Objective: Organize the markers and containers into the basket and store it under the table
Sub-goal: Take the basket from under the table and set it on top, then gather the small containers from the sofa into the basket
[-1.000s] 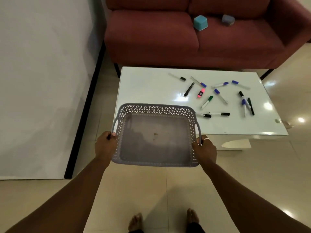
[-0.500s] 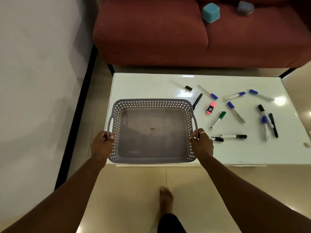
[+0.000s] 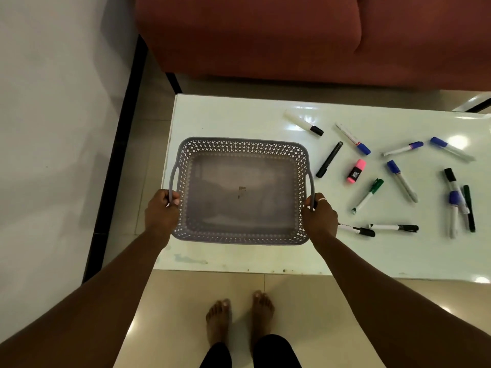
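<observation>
Basket (image 3: 241,142) sits level because your left hand (image 3: 161,212) and right hand (image 3: 320,217) each grip a handle. Markers (image 3: 368,195) lie at three o'clock, within reach.

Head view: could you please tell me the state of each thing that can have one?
Basket: empty, upright, over the table's left end.
Left hand: grips the basket's left handle.
Right hand: grips the right handle.
Markers: lying loose on the table, outside the basket.
Pink highlighter: lying among them.
</observation>
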